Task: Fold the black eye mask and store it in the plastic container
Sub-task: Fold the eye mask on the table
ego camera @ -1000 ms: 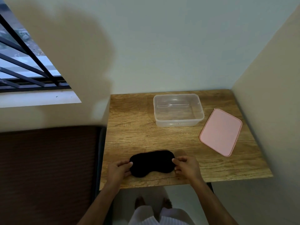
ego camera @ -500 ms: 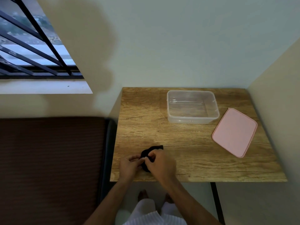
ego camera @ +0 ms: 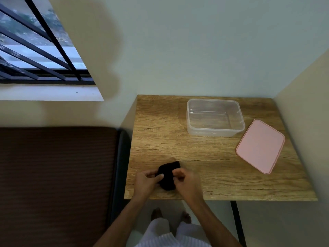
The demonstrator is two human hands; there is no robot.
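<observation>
The left hand (ego camera: 144,182) and right hand (ego camera: 185,180) are both pinching the folded black eye mask (ego camera: 167,175), which is sitting bunched between them on the table (ego camera: 222,168) near its front edge. Toward two o'clock from the hands, well apart, the clear plastic container (ego camera: 215,117) is standing open, the pink lid (ego camera: 260,146) lying flat just beside its right corner.

Folded eye mask (ego camera: 167,175), open container (ego camera: 215,117)
</observation>
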